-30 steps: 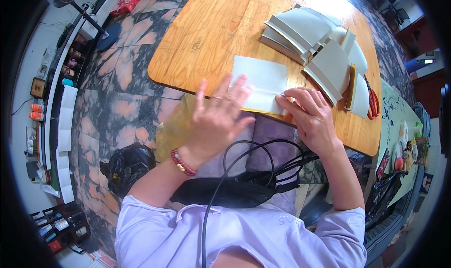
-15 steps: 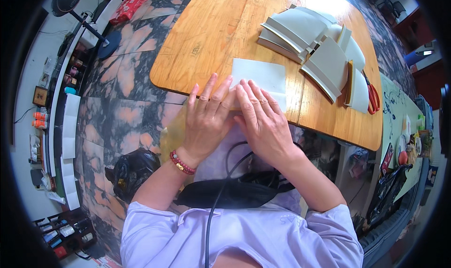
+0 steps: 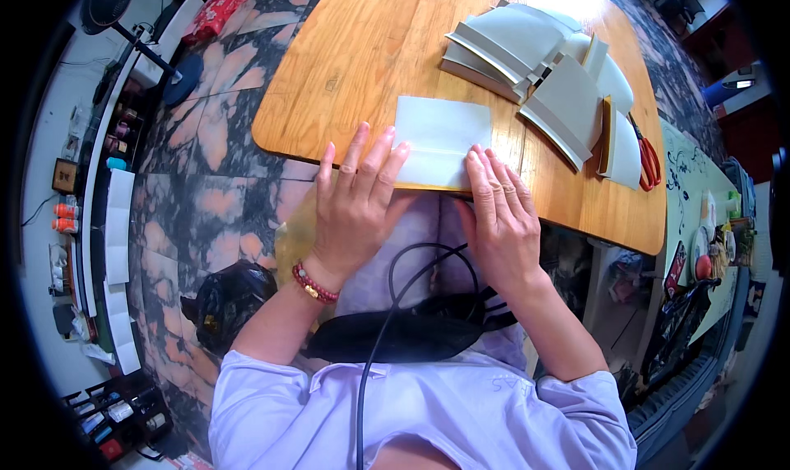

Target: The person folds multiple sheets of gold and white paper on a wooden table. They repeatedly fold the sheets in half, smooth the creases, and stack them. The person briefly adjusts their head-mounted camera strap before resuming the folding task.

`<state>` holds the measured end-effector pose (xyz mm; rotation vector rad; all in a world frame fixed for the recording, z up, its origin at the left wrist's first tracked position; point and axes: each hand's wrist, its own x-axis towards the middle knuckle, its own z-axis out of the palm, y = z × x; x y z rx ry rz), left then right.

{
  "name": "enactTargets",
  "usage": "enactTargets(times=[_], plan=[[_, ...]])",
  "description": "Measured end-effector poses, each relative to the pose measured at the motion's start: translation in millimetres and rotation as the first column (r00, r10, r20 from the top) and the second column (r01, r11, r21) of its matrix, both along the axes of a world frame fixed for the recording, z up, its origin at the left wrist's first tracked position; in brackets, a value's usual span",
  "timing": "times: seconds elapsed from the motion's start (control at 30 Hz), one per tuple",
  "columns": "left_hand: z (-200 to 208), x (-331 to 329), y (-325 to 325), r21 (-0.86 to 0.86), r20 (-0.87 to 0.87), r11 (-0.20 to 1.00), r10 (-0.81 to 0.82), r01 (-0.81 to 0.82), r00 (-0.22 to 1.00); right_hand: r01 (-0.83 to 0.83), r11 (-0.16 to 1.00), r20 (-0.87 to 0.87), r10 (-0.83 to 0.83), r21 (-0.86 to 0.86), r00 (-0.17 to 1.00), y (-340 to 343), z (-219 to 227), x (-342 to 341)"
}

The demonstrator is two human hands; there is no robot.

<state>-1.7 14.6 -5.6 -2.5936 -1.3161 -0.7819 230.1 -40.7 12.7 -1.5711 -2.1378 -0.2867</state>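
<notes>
- While both hands lie at the table's near edge, a white sheet of paper (image 3: pixel 443 132) rests between them, flat, a crease running across its lower part, yellow showing along its near border.
- Left hand (image 3: pixel 355 194): unclenched, fingers extended and spread, nothing gripped; index fingertip at the sheet's left edge, other fingers over the wood.
- Right hand (image 3: pixel 504 215): fingers straight, close together, tips at the sheet's lower right corner; thumb lower, apart from them. Whether it pinches the paper, cannot tell.
- Wooden table (image 3: pixel 362 67): light brown, rounded corners, visible grain.
- Folded white paper pieces (image 3: pixel 514 46): overlapping pile, right of the sheet and farther back, with raised, folded edges.
- Scissors (image 3: pixel 650 161): red handles, beside the pile's right end.
- Beaded bracelet (image 3: pixel 314 285): dark red, one gold-coloured bead, on the left wrist.
- Black cable (image 3: pixel 364 412): looped over the lap, above a black pouch (image 3: pixel 395 338).
- Black plastic bag (image 3: pixel 234 305): on the marbled floor (image 3: pixel 222 132), left of the person.
</notes>
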Motion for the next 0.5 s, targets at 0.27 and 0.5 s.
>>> enactTargets(times=[0.27,0.5], plan=[[8.1,52.6,-6.3,-0.041,-0.005,0.984,-0.173,0.173,0.985,-0.002,1.000,-0.007,0.002,0.011,1.000,-1.9,-7.7,0.4],[5.5,2.9,-1.8,-0.069,0.070,0.987,-0.138,0.143,0.988,-0.006,1.000,-0.016,0.006,0.014,1.000,-2.4,-3.6,0.0]])
